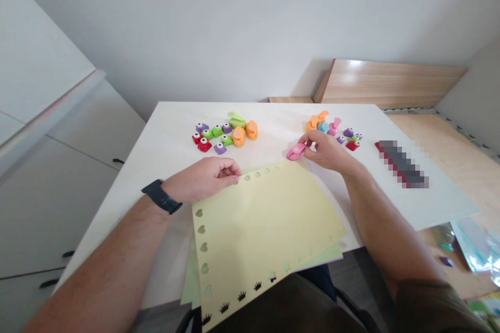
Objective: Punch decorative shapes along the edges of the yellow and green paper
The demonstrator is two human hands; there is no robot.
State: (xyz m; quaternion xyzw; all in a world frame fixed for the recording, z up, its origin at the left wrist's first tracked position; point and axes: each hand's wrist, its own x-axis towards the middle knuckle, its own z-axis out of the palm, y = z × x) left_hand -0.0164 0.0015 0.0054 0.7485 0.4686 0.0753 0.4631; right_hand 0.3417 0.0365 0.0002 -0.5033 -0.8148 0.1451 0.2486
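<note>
A pale yellow sheet of paper (265, 223) lies in front of me, its near end overhanging the table. Cut-out hearts run down its left side, crowns and small stars along the near edge, round shapes along the far edge. My left hand (214, 177) pinches the sheet's far left corner between thumb and curled fingers. In my right hand (322, 148) is a pink craft punch (296, 151), gripped at its right side and sitting at the paper's far right corner. Green paper (189, 276) shows from beneath the yellow sheet.
Several small red, green and purple punches (216, 131) and two larger orange punches (239, 137) stand at the back left of the white table (164, 130). More punches (353, 144) are beyond my right hand. A blurred dark, red-edged object (402, 164) lies farther right.
</note>
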